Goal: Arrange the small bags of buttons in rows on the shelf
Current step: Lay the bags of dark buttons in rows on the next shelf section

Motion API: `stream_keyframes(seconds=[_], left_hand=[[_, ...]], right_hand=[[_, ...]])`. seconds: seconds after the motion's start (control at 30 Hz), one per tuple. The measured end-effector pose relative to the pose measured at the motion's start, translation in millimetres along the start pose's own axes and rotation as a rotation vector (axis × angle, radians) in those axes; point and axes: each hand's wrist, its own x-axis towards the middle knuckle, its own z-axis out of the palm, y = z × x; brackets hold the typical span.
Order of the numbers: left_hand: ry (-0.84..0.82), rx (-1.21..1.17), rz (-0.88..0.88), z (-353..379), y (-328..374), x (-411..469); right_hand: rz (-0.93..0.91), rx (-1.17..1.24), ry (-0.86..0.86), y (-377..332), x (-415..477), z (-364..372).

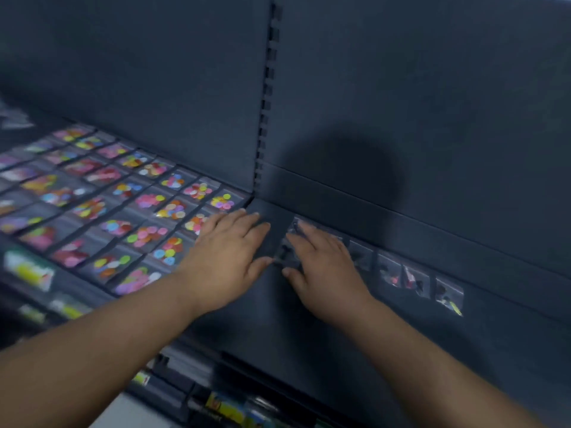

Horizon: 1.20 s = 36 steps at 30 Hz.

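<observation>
Left hand (230, 257) laid flat on dark shelf (309, 319), fingers spread, right hand (321, 267) pressed, fingers together, on clear bag (285, 253), colourful button bags (148, 211) ranged in rows at left

You are standing in a shop aisle. Dark metal shelving with a slotted upright (268, 97) and back panels (432, 88) holds clear bags of coloured buttons (145, 202) laid out in rows on the shelf (340, 350), with packaged goods (29, 268) on racks below.
</observation>
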Motion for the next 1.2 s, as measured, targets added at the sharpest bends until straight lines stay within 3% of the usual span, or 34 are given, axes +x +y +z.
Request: stream_keyframes(seconds=[0.23,0.43,0.9,1.2], left_hand=[[0.029,0.076,-0.358,-35,-36,-78],[0.069,0.109,-0.544,-64,-84,-142],[0.091,0.071,-0.617,-140,-288,-268],[0.18,-0.094,-0.629,-165,-396,-291]], right_hand=[[-0.284,0.038,0.025,-71,34,-7],[-0.44,0.067,-0.034,-148,52,-6],[-0.437,0.192,-0.018,-385,128,5],[-0.401,0.27,0.014,-480,188,6]])
